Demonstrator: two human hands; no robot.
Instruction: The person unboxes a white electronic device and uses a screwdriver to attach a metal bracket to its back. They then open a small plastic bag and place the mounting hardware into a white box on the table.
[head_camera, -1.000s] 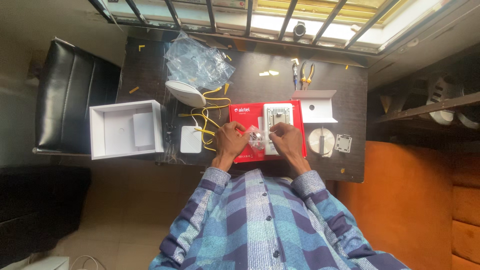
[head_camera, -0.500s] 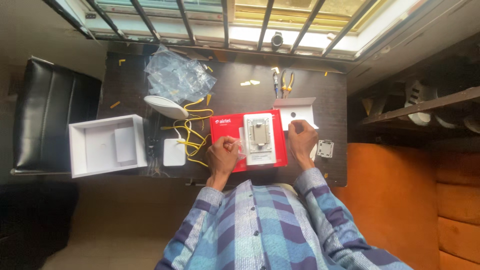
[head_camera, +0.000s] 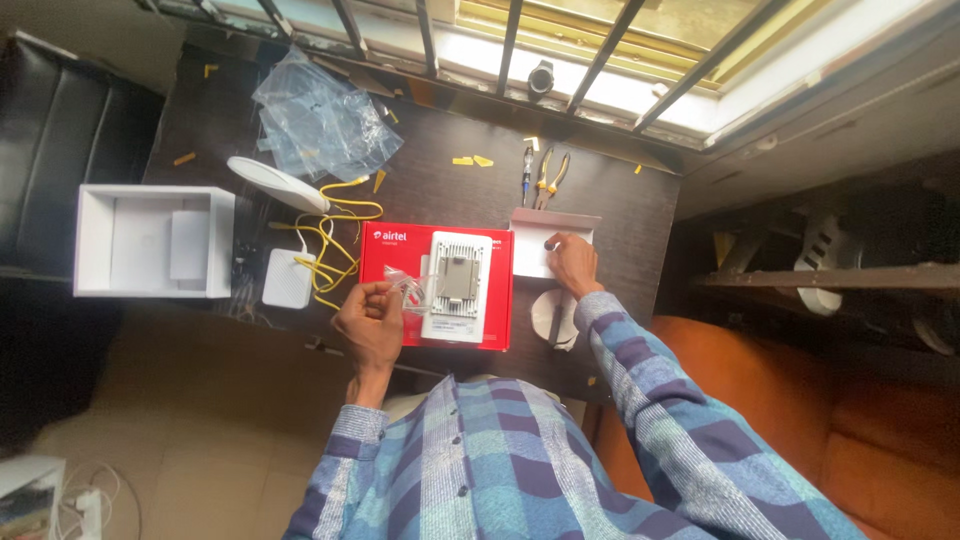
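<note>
Hands apart over the dark wooden desk (head_camera: 620, 215): the left hand (head_camera: 372, 322), centre of the frame, pinches a small clear plastic bag (head_camera: 408, 285) between thumb and fingertips, right over the flat red cardboard box (head_camera: 385, 262). Just beside the bag, a white rectangular device with a grey panel (head_camera: 457, 285) lies on that box. The right hand (head_camera: 574, 262) is out to the right of centre, fingers curled down onto a small white cardboard insert (head_camera: 533, 250); whether they grip it, I cannot tell. Yellow cable (head_camera: 330, 250) loops left of the red box, and an open white box (head_camera: 150, 242) sits at far left. Pliers (head_camera: 548, 175) lie above.
</note>
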